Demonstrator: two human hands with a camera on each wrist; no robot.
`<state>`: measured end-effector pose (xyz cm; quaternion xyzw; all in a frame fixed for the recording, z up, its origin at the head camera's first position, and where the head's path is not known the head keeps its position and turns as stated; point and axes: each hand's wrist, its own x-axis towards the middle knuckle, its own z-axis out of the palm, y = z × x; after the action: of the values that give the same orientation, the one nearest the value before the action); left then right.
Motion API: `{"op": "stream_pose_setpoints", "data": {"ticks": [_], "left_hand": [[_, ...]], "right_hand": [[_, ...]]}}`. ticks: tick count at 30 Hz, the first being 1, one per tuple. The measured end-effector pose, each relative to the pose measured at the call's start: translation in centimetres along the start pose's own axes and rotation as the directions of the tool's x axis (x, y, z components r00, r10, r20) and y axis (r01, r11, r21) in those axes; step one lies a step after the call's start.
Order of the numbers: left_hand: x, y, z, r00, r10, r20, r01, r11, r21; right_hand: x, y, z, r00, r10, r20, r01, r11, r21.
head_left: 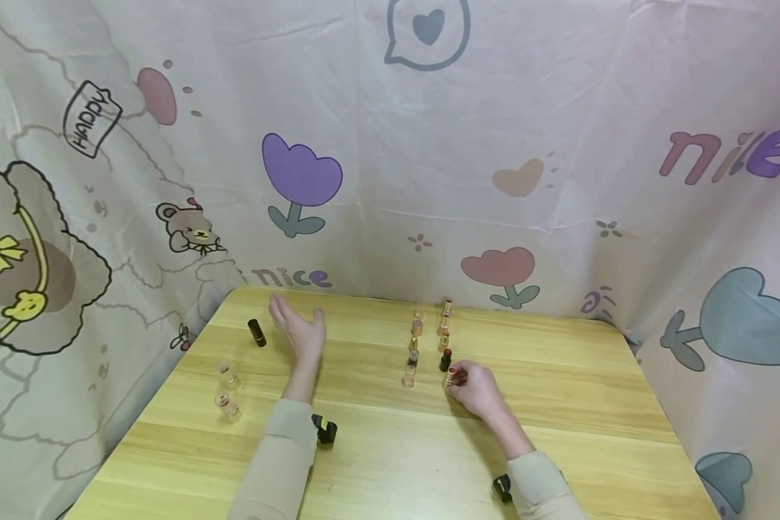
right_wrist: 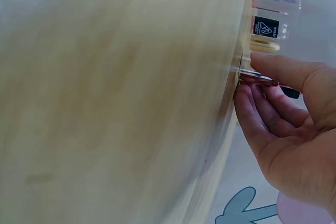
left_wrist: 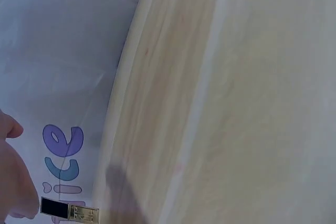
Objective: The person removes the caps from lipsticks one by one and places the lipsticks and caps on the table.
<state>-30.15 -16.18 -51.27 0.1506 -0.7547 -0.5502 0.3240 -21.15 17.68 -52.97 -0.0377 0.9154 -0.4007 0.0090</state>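
My right hand (head_left: 479,390) pinches a lipstick (head_left: 451,375) with a red tip between thumb and fingers, upright at the table's surface. In the right wrist view the thumb and fingertips of this hand (right_wrist: 294,140) meet around its shiny base (right_wrist: 257,78). Just behind it stands a black lipstick (head_left: 445,360) with a dark red bullet. On the left, my left hand (head_left: 299,334) hovers with fingers spread and holds nothing. Beside it stands a black lipstick tube (head_left: 256,333) with a gold band, also seen as a black and gold tube (left_wrist: 69,211) in the left wrist view.
Uncapped lipsticks (head_left: 444,341) stand in a row behind the right hand. Alongside runs a second row with clear caps (head_left: 409,376) and a gold one (head_left: 414,344). Two clear pinkish tubes (head_left: 229,408) stand at the table's left. A patterned cloth (head_left: 377,144) hangs behind the wooden table (head_left: 390,462).
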Motion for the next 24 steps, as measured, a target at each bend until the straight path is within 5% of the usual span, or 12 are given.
{"op": "stream_pose_setpoints", "data": {"ticks": [14, 24], "left_hand": [[1.9, -0.4, -0.4, 0.971, -0.232, 0.055, 0.229, 0.972, 0.043], [2.7, -1.6, -0.3, 0.961, -0.276, 0.028, 0.277, 0.961, -0.015]], "right_hand": [[0.0, 0.1, 0.1, 1.000, -0.002, -0.001, 0.002, 1.000, -0.002], [0.1, 0.1, 0.0, 1.000, 0.017, 0.009, -0.017, 1.000, 0.002]]}}
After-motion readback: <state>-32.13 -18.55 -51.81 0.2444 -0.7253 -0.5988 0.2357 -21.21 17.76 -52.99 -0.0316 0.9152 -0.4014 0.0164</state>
